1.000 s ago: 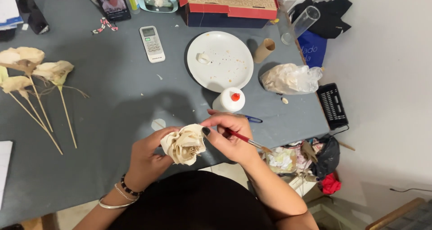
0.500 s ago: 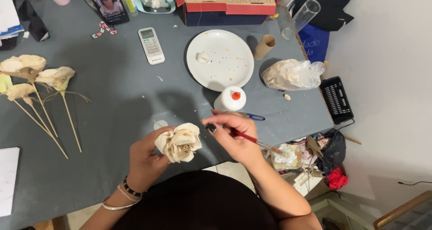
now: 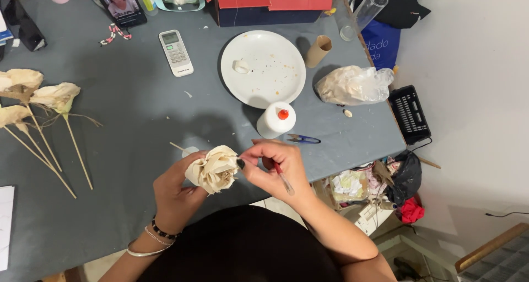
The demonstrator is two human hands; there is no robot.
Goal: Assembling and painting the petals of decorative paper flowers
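where the grey table (image 3: 127, 111) reaches the left edge of the view, three cream paper flowers (image 3: 38, 94) lie on thin wooden stems, their heads close together and their sticks slanting down toward the middle. further in, a white remote control (image 3: 176, 52) lies flat, well apart from the flowers. below it, at the near edge of the table, the left hand (image 3: 176, 191) is cupped around a cream paper rose (image 3: 212, 169), fingers wrapped under and behind the bloom, and a thin stick (image 3: 177, 147) pokes out up and to the left past the fingers. bracelets (image 3: 154, 238) circle that wrist. just beside the rose on its right, the right hand (image 3: 275, 169) pinches the edge of an outer petal between thumb and forefinger, and a slim red-handled tool (image 3: 284, 178) is tucked in the same closed grip, pointing down toward the person. above this hand a white glue bottle with a red tip (image 3: 276, 119) stands near a white plate (image 3: 263, 67), which holds a small pale lump and crumbs. small scissors (image 3: 302, 140) lie just right of the bottle. further right sit a cardboard tube (image 3: 318, 50) and a crumpled clear plastic bag (image 3: 355, 85), and past the table's edge a black basket (image 3: 410, 114) rests.
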